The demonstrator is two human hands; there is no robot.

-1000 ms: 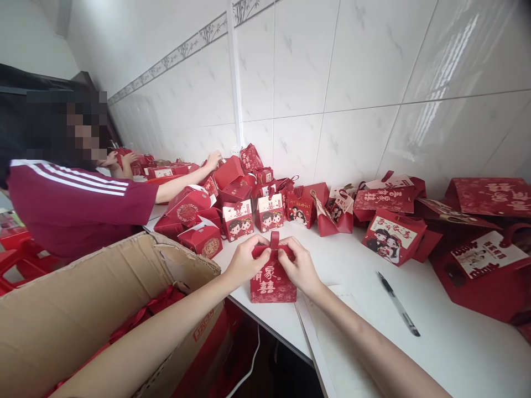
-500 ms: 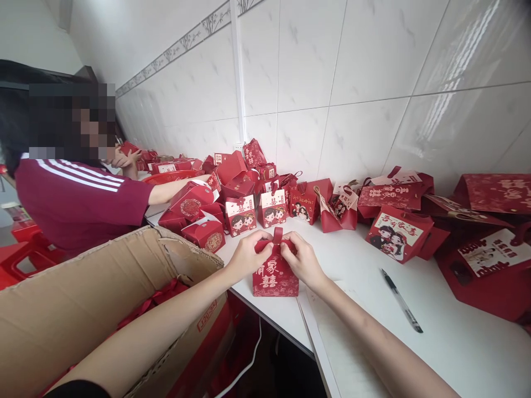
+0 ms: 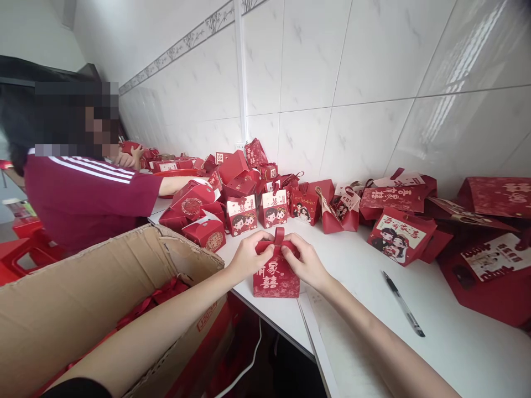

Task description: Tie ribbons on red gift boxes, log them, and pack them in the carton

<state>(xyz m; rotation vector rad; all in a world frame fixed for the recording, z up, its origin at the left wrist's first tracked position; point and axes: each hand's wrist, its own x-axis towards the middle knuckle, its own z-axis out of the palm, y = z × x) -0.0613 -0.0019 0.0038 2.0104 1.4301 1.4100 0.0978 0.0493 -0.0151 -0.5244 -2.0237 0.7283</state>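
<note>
A small red gift box (image 3: pixel 276 279) with pale Chinese characters stands upright on the white table (image 3: pixel 352 265) in front of me. My left hand (image 3: pixel 254 255) pinches its top edge at the left, thumb in front and fingers behind. At the right of the same edge, my right hand (image 3: pixel 305 257) grips in the same way. Between my thumbs a red ribbon loop (image 3: pixel 279 236) rises from the top of the box. My fingertips behind the box are hidden.
Behind the box, several red gift boxes (image 3: pixel 244 215) line the wall. A pen (image 3: pixel 403 304) lies right, beyond some paper (image 3: pixel 332 326). An open cardboard carton (image 3: pixel 103 282) with red ribbons inside stands left. A co-worker in a maroon shirt (image 3: pixel 91 193) sits beyond it.
Both hands keep hold of the gift box in nearly the same place. The view has shifted slightly, and the co-worker's body and arm appear a little further right.
</note>
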